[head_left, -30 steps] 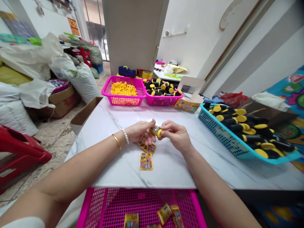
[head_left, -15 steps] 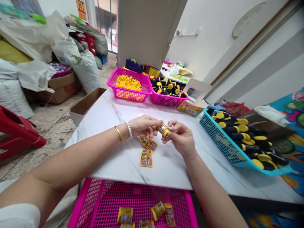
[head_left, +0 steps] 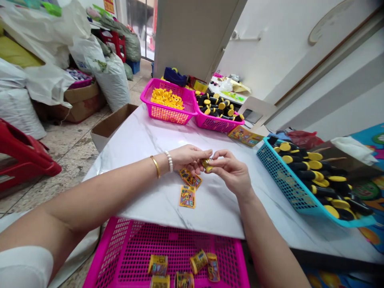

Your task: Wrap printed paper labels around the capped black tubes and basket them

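Note:
Both my hands meet over the middle of the white marble table (head_left: 144, 136). My left hand (head_left: 189, 158) and my right hand (head_left: 232, 173) pinch one small yellow-capped tube with a colourful label (head_left: 207, 164) between their fingertips. Just below the hands, loose orange stickers (head_left: 187, 196) lie flat on the table. A pink basket (head_left: 132, 256) at the near edge holds several labelled tubes (head_left: 198, 261). On the right, a blue basket (head_left: 288, 188) is filled with black tubes with yellow caps (head_left: 315, 168).
Two pink baskets stand at the far end, one with yellow caps (head_left: 167, 98), one with black tubes (head_left: 217, 106). A sticker sheet (head_left: 245, 136) lies beside them. An open cardboard box (head_left: 111, 126), white sacks (head_left: 111, 82) and a red stool (head_left: 21, 160) stand on the floor at left.
My hands keep hold of the tube, and its label is turned further round it. The view has tilted down and shifted a little, so more of the near pink basket shows.

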`<state>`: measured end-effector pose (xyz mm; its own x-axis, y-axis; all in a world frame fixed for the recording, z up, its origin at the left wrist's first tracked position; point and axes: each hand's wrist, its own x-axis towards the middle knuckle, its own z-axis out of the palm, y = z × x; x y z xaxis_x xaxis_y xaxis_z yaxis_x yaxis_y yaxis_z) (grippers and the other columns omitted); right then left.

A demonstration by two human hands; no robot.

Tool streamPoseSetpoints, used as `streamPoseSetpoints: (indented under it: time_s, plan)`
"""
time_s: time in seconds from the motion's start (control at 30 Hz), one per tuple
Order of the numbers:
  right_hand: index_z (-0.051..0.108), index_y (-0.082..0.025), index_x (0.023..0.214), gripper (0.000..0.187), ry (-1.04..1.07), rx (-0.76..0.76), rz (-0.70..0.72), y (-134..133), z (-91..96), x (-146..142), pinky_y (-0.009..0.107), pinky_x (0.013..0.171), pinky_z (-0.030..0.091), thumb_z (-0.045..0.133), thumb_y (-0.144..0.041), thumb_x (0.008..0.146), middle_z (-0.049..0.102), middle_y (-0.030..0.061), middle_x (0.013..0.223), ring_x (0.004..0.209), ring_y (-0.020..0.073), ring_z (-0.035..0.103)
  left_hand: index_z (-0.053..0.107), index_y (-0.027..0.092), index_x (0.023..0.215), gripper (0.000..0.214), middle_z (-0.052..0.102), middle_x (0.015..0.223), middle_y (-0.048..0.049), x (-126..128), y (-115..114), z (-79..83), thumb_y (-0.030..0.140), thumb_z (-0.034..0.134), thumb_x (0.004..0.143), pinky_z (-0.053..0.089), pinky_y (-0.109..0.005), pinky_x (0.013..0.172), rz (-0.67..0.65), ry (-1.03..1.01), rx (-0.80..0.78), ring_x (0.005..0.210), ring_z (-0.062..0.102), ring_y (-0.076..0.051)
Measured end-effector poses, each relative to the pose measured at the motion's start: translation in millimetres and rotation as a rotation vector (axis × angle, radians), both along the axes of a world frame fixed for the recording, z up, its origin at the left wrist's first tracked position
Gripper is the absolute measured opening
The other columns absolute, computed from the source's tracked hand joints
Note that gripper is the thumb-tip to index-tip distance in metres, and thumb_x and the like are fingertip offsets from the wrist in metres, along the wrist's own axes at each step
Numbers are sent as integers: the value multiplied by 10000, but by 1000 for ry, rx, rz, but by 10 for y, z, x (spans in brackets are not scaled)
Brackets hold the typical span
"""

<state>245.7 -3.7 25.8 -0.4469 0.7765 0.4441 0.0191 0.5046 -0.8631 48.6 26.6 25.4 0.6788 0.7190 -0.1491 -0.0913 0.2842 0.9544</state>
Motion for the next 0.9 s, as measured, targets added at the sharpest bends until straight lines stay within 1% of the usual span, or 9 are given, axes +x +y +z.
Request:
streamPoseSetpoints:
  time_s: [0.1,0.23,0.33,0.4,0.5,0.57,0.67,0.77,0.9]
  plan:
    - [759,-260,845,188,-20,61,-4,-25,3,-10,313,719,632,721,-94,767,499,10,982,780,124,658,620,120,770,535,624,566,-27,24,-22,7,644,691,684,396,-200,397,-4,16,16,412,551,-98]
    - [728,-265,881,197,60,23,-79,5,-18,-22,334,686,634,756,-135,735,504,-3,1007,730,123,668,595,127,763,496,568,537,12,19,-27,61,613,681,721,329,-170,344,136,59,20,377,520,-80]
    - [677,-271,979,319,96,-76,-200,49,-31,-30,317,639,620,791,-172,698,557,-13,1004,662,124,682,583,129,826,459,578,578,12,5,-11,80,571,681,752,378,-172,374,209,20,-49,409,550,-85]
    - [666,-249,964,301,84,-110,-257,71,-36,-34,299,627,606,794,-195,696,598,-15,959,650,129,687,579,129,860,461,608,627,-8,2,2,66,554,708,735,417,-185,405,208,-15,-74,442,578,-95]
    - [672,-224,916,257,89,-92,-295,88,-46,-39,310,649,603,798,-232,691,628,-7,954,675,136,687,594,121,866,487,626,654,-25,17,9,25,546,752,689,434,-188,435,182,-57,-56,480,596,-99]
    - [676,-212,895,260,93,-106,-329,91,-56,-43,322,644,605,810,-263,677,651,-2,918,682,151,690,611,110,854,469,627,644,-29,39,3,3,519,767,684,450,-186,472,188,-68,12,517,606,-98]
    - [681,-196,891,291,109,-180,-390,86,-75,-54,345,651,613,820,-311,664,697,11,849,687,175,702,613,112,853,376,630,634,-21,73,-17,-1,430,763,720,479,-201,524,258,-55,199,555,616,-102]
    - [690,-189,912,325,163,-232,-418,77,-85,-72,373,709,618,827,-331,653,721,21,865,714,183,710,607,123,894,294,637,672,-11,82,-32,20,346,737,753,504,-225,550,281,-28,370,567,619,-105]
    - [684,-185,904,329,192,-253,-402,64,-59,-101,367,721,617,822,-351,655,716,21,879,705,167,704,607,129,935,300,645,722,-14,60,-35,60,339,726,756,510,-229,569,279,-5,478,593,620,-105]
